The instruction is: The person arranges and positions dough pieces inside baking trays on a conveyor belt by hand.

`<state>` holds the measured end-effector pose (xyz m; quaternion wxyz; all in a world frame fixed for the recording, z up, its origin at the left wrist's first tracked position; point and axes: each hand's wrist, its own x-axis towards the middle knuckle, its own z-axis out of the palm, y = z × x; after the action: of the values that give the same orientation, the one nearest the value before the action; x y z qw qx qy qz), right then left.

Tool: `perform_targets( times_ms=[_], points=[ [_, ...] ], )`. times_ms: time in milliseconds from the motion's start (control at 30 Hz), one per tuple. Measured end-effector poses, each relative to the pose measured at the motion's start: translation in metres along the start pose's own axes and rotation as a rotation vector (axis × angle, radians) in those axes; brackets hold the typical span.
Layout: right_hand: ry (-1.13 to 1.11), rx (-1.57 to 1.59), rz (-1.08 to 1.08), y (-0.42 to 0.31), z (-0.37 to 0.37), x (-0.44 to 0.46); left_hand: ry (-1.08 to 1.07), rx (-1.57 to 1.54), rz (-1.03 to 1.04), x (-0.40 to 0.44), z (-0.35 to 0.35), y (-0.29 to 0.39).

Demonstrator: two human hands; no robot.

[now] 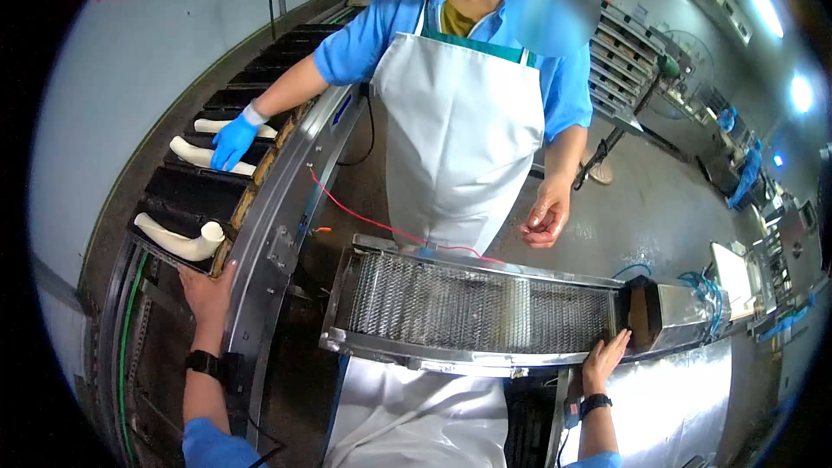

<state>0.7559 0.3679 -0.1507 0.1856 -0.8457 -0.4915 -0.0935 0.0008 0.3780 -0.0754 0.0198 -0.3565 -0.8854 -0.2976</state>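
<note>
While a co-worker (459, 121) stands opposite, a conveyor (433, 305) — mesh-topped — intervenes.

The left forearm (206, 397) reaches forward, the left hand (206, 295) with its thumb (228, 270) well apart from the fingers (187, 279), whose tips are unclear. The right forearm (598, 430) extends too, the right hand (602, 364) open, fingers straight and slanting rightward.
</note>
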Motion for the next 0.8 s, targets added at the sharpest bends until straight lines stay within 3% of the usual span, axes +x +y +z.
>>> perform_targets(
  times_ms=[233,333,533,567,633,667,800],
  points=[
    [0.067,0.032,0.011,0.036,0.014,0.019,-0.107,-0.010,-0.099,-0.015,-0.023,0.034],
    [0.163,0.046,-0.103,0.036,0.014,0.022,-0.061,0.031,-0.105,-0.015,-0.022,0.033],
    [0.111,0.056,-0.055,0.026,0.005,0.027,-0.098,0.007,-0.097,-0.011,-0.023,0.030],
    [0.066,0.026,-0.059,0.020,0.000,0.027,-0.092,0.021,-0.192,-0.016,-0.025,0.041],
    [0.035,-0.011,-0.103,0.029,0.006,0.028,-0.080,0.010,-0.164,-0.012,-0.021,0.033],
    [0.118,0.004,-0.248,0.039,0.014,0.028,-0.059,0.006,-0.148,-0.009,-0.017,0.028],
    [-0.002,0.036,-0.218,0.020,0.004,0.034,-0.044,0.023,-0.060,0.002,-0.003,0.008]
  ],
)
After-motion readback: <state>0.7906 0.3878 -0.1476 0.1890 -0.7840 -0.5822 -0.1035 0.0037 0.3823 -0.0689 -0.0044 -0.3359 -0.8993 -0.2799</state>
